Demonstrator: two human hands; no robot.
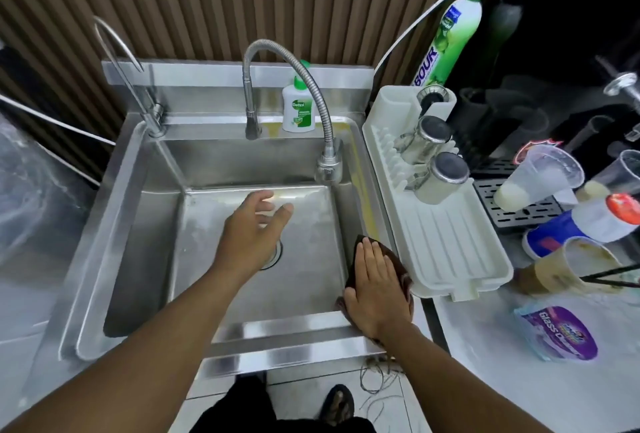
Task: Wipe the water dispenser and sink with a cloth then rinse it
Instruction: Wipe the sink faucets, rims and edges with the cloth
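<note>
A steel sink (114, 225) fills the middle of the view. A flexible faucet (308, 86) arches over its back right corner, and a thin gooseneck water tap (128, 72) stands at the back left. My right hand (375, 289) lies flat on a dark brown cloth (398, 261), pressing it against the sink's front right rim. My left hand (254, 228) hovers over the basin above the drain (275, 254), fingers spread and holding nothing.
A Dettol soap bottle (297, 105) stands on the back ledge. A white dish rack (440, 225) with steel cups borders the sink on the right. Plastic cups (540, 180), a green detergent bottle (450, 31) and a purple pouch (557, 332) crowd the right counter.
</note>
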